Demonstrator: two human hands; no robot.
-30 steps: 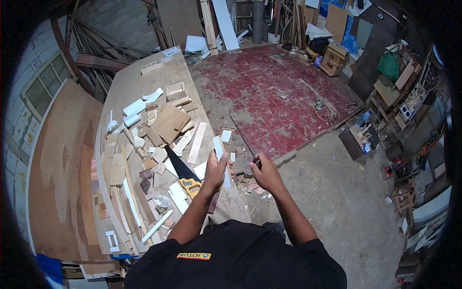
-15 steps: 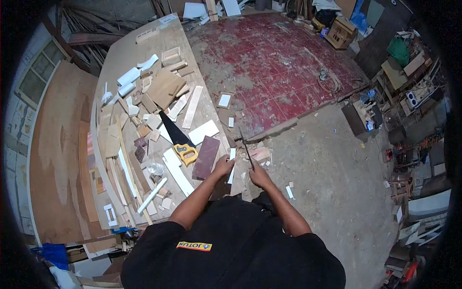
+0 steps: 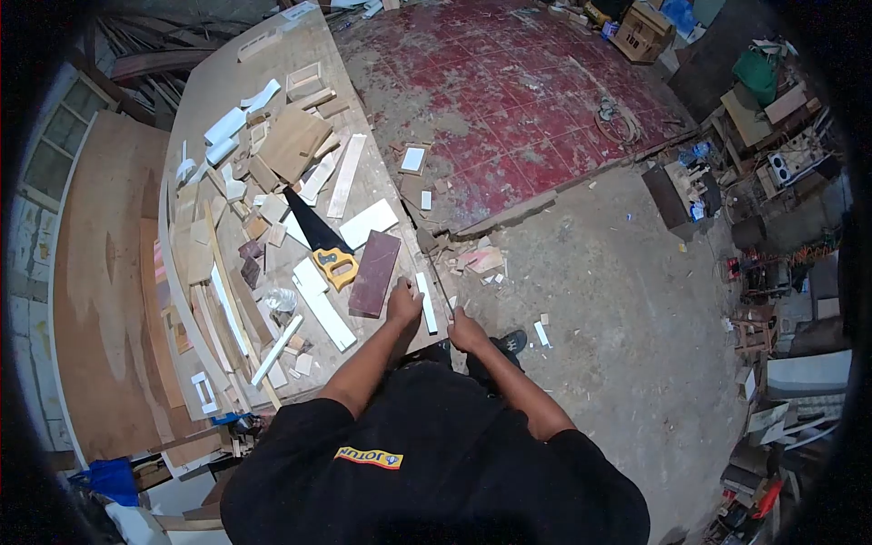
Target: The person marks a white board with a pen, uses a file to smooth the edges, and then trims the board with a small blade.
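Observation:
My left hand [image 3: 404, 302] is at the right edge of the wooden table, its fingers at the side of a narrow white strip [image 3: 426, 304] that lies along the edge. My right hand [image 3: 467, 331], just past that edge, is closed on the near end of a thin dark tool [image 3: 441, 283] that points away over the edge, close beside the strip. A dark red board [image 3: 374, 274] lies left of my left hand. Farther left rests a handsaw [image 3: 313, 230] with a yellow handle.
Wood offcuts and white pieces [image 3: 370, 223] cover much of the table [image 3: 218, 82]. A clear plastic item [image 3: 280, 300] sits among them. Beyond the table's right side are red floor tiles [image 3: 509, 118] with a raised edge, and scraps on concrete [image 3: 599, 300].
The white strip has gone from upright in my left hand to lying at the table edge. My right hand and the tool have moved left and closer to it. The view has shifted.

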